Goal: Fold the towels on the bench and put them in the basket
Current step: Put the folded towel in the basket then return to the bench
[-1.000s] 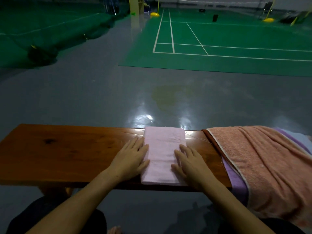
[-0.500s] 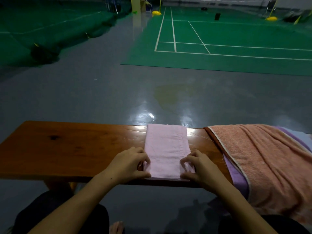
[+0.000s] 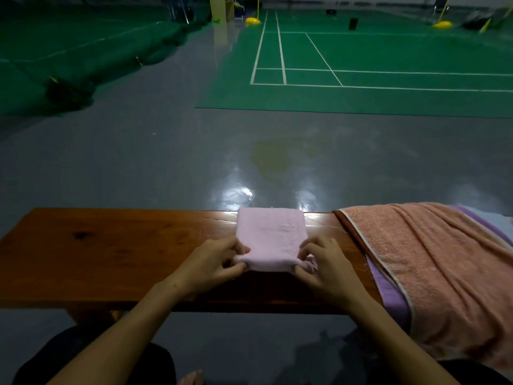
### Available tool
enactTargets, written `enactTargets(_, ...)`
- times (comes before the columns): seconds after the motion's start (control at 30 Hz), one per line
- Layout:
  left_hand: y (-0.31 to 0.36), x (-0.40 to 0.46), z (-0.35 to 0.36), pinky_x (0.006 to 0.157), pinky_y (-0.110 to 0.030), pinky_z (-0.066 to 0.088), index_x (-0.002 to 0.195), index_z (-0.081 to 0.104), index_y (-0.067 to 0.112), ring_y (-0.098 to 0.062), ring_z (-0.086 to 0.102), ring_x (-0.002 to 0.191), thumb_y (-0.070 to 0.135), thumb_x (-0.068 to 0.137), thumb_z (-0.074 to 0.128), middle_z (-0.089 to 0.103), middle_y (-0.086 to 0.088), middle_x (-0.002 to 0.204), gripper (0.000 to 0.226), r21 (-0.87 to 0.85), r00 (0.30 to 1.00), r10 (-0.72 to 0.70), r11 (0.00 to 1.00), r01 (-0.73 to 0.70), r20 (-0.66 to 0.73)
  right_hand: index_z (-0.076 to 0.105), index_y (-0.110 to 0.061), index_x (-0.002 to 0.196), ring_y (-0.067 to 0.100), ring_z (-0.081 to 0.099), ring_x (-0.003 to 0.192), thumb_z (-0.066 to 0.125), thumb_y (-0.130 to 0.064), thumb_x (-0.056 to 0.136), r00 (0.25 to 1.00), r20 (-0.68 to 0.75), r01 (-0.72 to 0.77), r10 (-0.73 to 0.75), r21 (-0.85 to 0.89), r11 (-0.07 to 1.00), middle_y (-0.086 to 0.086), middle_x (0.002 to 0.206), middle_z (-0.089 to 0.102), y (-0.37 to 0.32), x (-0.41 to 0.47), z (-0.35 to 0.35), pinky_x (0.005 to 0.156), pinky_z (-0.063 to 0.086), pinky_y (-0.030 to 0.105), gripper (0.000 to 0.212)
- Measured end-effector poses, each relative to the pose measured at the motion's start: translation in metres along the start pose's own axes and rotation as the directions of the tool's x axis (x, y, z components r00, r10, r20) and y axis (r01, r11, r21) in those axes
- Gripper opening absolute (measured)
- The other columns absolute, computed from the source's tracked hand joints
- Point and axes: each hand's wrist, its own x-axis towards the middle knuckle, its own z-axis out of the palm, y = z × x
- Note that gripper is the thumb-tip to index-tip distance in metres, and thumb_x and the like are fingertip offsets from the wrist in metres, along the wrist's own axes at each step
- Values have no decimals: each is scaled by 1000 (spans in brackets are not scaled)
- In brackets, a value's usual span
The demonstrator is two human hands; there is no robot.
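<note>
A pale pink towel (image 3: 270, 236), folded into a narrow strip, lies across the middle of the wooden bench (image 3: 111, 251). My left hand (image 3: 213, 263) pinches its near left corner and my right hand (image 3: 324, 266) pinches its near right corner. The near end is lifted off the wood and curls toward the far end. An orange towel (image 3: 433, 262) is draped over the bench's right end, on top of a purple towel (image 3: 391, 295). No basket is in view.
The left half of the bench shows bare wood. Beyond it lies a shiny grey floor (image 3: 166, 157) and a green court with white lines (image 3: 361, 70). My knees in dark clothing (image 3: 83, 359) are below the bench's near edge.
My hands went from lying flat on the pink towel to pinching its near corners. The near end has since risen off the bench and moved toward the far edge.
</note>
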Motion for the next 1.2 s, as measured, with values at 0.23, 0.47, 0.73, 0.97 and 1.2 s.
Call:
enactTargets(0.23,9,-7,-16,76,-30,63,104,68,21,-11,73,90,29,98,73,73,8,97,11,-235,998,9,972,-21,-55,66,-30,92,1,65,89,64,-50,88,998,-57,27,-11,279,960,-16,99,72,-16,-7,-15,70,48,13,20)
enactTargets(0.47,15,-17,-27,67,-36,62,99,70,20,-21,74,82,24,95,77,75,0,88,9,-355,999,-36,935,19,-40,66,-25,83,13,64,74,66,-44,87,995,-94,8,36,430,903,-7,77,68,-29,-15,-23,59,49,25,19)
enactTargets(0.73,8,-17,-29,87,-31,59,116,72,30,-14,71,104,36,79,92,74,-2,113,43,-487,996,-56,869,81,66,77,-17,80,8,68,77,77,-27,91,956,167,-292,241,613,734,-2,81,75,-26,-9,-19,70,54,32,15)
enactTargets(0.97,12,-5,-22,73,-38,61,104,79,23,-21,74,85,28,89,83,78,-4,96,17,-461,998,-48,887,22,-45,73,-16,126,25,70,119,83,-28,89,899,413,-438,148,818,373,5,124,75,-21,-6,-28,107,53,50,40)
enactTargets(1.2,22,8,-22,67,-33,59,96,77,21,-15,75,83,37,96,69,79,-1,90,18,-587,980,-200,790,175,23,69,-17,131,21,70,119,81,-5,87,943,321,-325,94,816,478,1,126,75,-20,0,-35,98,59,41,47)
